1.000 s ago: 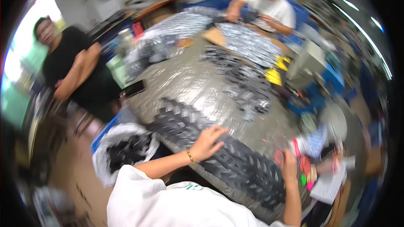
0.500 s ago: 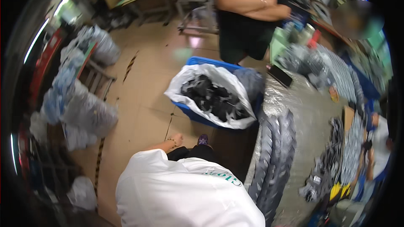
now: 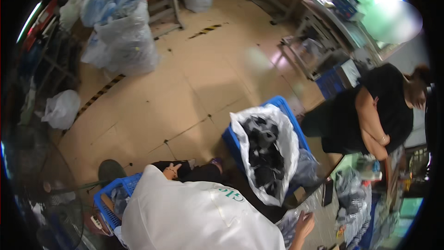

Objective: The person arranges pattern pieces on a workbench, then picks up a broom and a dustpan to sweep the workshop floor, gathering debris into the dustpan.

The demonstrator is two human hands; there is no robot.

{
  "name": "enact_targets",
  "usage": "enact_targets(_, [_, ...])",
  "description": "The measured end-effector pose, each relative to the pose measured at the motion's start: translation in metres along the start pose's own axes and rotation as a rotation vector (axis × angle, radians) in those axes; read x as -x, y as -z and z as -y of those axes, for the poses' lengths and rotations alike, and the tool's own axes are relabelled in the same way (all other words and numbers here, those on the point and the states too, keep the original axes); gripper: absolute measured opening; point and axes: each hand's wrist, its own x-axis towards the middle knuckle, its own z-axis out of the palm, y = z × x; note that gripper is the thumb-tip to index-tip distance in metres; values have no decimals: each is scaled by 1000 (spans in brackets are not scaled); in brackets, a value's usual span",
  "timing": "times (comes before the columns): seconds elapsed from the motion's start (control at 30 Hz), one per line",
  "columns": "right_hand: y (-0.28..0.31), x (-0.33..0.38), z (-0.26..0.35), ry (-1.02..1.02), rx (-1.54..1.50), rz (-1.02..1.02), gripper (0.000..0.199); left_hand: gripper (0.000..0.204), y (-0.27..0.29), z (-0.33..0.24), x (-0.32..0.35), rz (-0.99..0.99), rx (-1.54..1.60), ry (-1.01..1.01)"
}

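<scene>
At near right, your right hand (image 3: 304, 225), slightly spread, was beside grey strips (image 3: 287, 232); your left hand (image 3: 172, 171), loosely spread, hung left.

- Strips (image 3: 287, 232) near the right hand (image 3: 304, 224): dark grey with paler glints
- Work surface (image 3: 319, 217) beside them: dull grey
- Large bin (image 3: 287, 109): bright blue all over
- Liner bag (image 3: 290, 164) in that bin: white, greyer in its folds
- Pieces (image 3: 266, 150) inside the bag: black mixed with charcoal grey
- Wearer's shirt (image 3: 185, 222): plain white, with green lettering (image 3: 230, 194) on the chest
- Trousers (image 3: 203, 174): black
- Shoe (image 3: 215, 163): purplish
- Small basket (image 3: 106, 206): blue
- Floor (image 3: 222, 55): tan tiles, thin dark joints
- Floor tape (image 3: 99, 95): slanting black and yellow stripes
- Co-worker's top (image 3: 388, 92): solid black
- Knotted bag (image 3: 62, 109): white
</scene>
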Motion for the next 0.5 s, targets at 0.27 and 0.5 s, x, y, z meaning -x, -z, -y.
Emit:
enact_targets(0.27, [-62,-184,290,807,-379,-11,17,61,-10,55,-83,-152,-8,-101])
enact_targets(0.5, [-205,-225,458,1138,-352,243,16,52,89,113,-177,-489,-75,-80])
